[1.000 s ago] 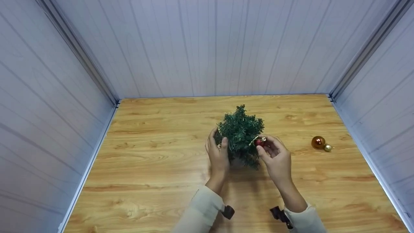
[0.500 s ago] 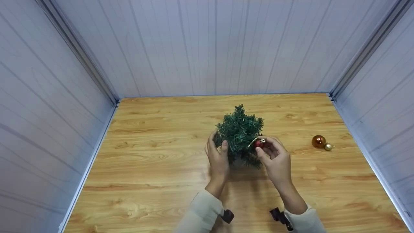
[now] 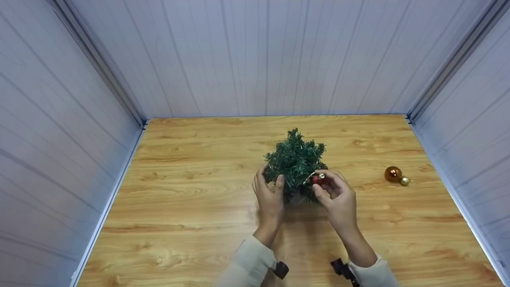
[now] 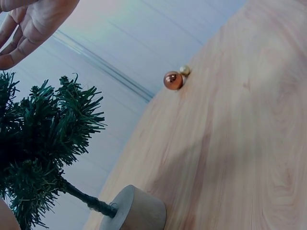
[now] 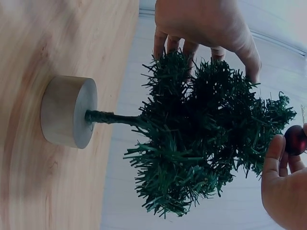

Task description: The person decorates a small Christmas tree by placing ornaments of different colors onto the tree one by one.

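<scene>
A small green artificial Christmas tree (image 3: 295, 159) stands on the wooden tabletop. Its bare stem rises from a round pale base (image 5: 64, 112), which shows in both wrist views. My left hand (image 3: 269, 201) holds the branches on the tree's left side, thumb in front and fingers reaching behind. Between the thumb and fingers of my right hand (image 3: 339, 199) is a shiny red ball ornament (image 3: 316, 180), pinched close against the right-hand branches. From the ornament's gold cap, a thin gold cord runs toward the greenery.
A copper-coloured ball ornament (image 3: 393, 174) lies to the right of the tree, beside a smaller gold ball (image 3: 404, 181). Pale panelled walls (image 3: 255, 59) enclose the wooden table (image 3: 179, 207) at the back and on both sides.
The red ornament has shifted slightly left and down with my right hand, nearer the branches. The tree has turned or tilted a little, and my left hand stays on it.
</scene>
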Demonstrator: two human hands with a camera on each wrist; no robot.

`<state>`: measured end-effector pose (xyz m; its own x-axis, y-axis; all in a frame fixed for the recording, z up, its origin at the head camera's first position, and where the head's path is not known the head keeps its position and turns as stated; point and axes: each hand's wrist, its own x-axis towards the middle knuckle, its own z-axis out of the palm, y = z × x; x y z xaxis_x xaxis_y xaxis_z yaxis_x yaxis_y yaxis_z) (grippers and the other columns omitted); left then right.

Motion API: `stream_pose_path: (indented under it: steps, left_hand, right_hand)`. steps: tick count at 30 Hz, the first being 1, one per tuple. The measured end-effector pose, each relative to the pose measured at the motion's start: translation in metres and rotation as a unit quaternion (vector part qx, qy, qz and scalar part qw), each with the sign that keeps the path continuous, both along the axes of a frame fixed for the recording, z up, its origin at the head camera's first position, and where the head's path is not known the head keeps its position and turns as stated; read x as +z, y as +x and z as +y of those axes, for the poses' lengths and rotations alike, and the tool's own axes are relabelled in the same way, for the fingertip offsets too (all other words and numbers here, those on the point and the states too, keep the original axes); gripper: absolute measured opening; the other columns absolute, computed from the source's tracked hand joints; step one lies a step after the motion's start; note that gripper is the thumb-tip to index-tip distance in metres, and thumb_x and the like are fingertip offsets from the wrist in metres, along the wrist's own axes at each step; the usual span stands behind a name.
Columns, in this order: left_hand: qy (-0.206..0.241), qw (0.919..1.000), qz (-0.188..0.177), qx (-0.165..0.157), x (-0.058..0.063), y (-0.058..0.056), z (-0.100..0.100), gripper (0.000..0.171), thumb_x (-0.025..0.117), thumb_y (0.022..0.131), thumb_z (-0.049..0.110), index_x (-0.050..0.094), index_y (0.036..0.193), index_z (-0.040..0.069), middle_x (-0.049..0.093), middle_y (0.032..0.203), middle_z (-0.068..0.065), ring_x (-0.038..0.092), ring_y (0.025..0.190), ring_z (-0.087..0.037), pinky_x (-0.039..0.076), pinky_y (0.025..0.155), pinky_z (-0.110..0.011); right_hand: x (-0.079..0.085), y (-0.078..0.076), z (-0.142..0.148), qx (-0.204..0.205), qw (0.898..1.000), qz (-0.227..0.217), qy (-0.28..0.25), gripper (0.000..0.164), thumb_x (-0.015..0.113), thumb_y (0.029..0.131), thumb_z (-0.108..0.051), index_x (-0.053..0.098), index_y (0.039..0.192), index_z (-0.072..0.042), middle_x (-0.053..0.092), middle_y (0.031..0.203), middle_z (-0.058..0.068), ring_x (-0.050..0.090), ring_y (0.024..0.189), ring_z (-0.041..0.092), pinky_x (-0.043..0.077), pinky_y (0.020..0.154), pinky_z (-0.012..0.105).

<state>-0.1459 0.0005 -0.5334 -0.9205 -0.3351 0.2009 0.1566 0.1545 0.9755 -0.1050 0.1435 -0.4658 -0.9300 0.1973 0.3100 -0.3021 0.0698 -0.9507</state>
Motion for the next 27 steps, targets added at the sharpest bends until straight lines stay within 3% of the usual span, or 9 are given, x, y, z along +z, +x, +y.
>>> stream_pose_path:
  steps: [16,22,27]
  left_hand:
    - [0.006,0.9993,-0.035,-0.004,0.005,0.012,0.002,0.064,0.067,0.089,0.048,0.044,0.144,0.026,0.041,0.148,0.001,0.036,0.134,-0.023,0.034,0.107,-0.055]
    - [0.006,0.9993,-0.036,-0.001,0.006,0.014,0.001,0.066,0.068,0.089,0.048,0.045,0.144,0.02,0.042,0.147,0.0,0.036,0.134,-0.024,0.033,0.107,-0.055]
    - [-0.018,0.9995,-0.024,0.007,0.009,0.015,-0.002,0.065,0.067,0.089,0.051,0.044,0.144,0.027,0.04,0.149,-0.005,0.034,0.136,-0.026,0.034,0.106,-0.057]
  right_hand:
    - [-0.002,0.003,-0.002,-0.003,1.0,0.008,0.028,0.028,0.07,0.086,0.007,0.066,0.114,0.007,0.061,0.112,0.017,0.065,0.096,0.014,0.054,0.084,0.021]
    - [-0.001,0.004,-0.004,-0.003,1.0,0.01,0.027,0.028,0.069,0.086,0.007,0.066,0.114,0.007,0.061,0.112,0.019,0.065,0.096,0.013,0.054,0.084,0.021]
    - [0.0,0.007,-0.005,-0.001,0.999,0.008,0.031,0.028,0.07,0.086,0.006,0.066,0.114,0.005,0.061,0.113,0.019,0.065,0.096,0.013,0.053,0.084,0.019]
